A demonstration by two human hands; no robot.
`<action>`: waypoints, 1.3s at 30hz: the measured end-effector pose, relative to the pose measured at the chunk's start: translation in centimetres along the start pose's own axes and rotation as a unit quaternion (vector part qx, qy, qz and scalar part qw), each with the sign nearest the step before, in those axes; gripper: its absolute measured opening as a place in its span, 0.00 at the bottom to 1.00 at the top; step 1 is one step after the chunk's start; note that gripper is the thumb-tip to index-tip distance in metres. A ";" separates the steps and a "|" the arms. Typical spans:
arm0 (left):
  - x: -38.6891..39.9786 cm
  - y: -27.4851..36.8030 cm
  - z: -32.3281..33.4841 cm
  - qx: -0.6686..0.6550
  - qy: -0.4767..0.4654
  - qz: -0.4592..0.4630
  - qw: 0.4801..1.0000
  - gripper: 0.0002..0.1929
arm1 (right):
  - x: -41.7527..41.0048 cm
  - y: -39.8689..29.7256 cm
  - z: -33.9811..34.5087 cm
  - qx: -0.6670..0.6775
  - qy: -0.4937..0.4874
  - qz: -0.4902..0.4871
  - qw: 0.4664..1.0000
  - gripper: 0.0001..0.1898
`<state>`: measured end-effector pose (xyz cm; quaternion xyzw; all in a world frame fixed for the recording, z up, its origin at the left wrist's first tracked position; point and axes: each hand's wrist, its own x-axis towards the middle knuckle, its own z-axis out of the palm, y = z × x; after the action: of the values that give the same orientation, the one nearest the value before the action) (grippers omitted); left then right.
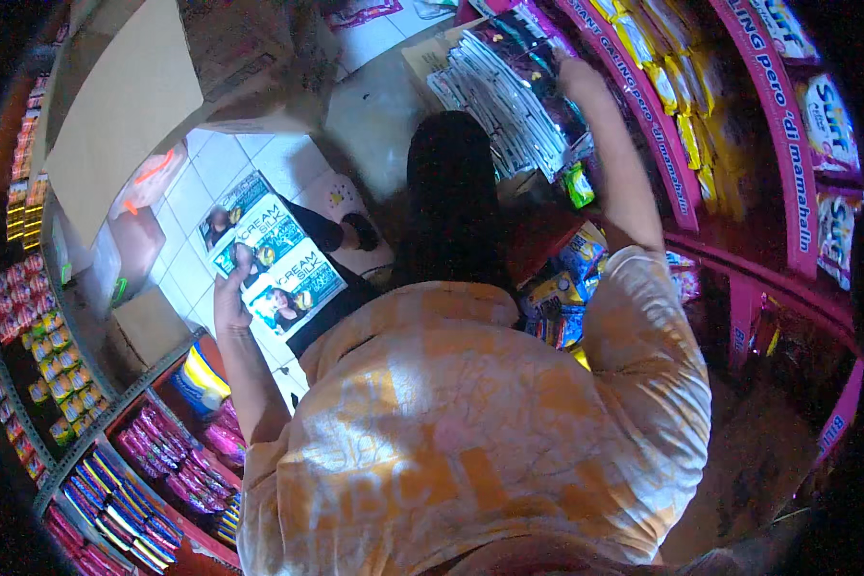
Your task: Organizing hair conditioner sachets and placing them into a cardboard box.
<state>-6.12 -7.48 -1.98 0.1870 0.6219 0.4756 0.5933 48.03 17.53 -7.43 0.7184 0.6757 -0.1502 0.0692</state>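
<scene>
My left hand (235, 284) grips a folded strip of Cream Silk conditioner sachets (295, 288), green and white with printed pictures, above the tiled floor. The thumb lies over the strip. At the upper right, my right hand (574, 75) reaches to the far edge of a stack of flat sachet strips (500, 108), whose top one is dark. The stack lies in layers beside my knee. Blur and dim light hide the right fingers, so whether they grip anything is unclear.
Pink-edged shelves (770, 129) with yellow packets (684, 86) and Surf detergent packs (828, 122) curve along the right. Blue packets (565, 288) lie beside my right elbow. An open cardboard box (126, 108) stands upper left; racks of pink sachets (176, 461) line the lower left.
</scene>
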 end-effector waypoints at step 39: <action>16.5 -11.1 37.5 0.520 -0.220 0.329 0.757 0.26 | -11.0 -6.1 7.3 0.126 0.228 -0.046 0.965 0.29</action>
<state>28.18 14.22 -14.39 0.7596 0.5257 0.1907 0.3322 40.62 5.30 -10.33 0.7044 0.6819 -0.0696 -0.1843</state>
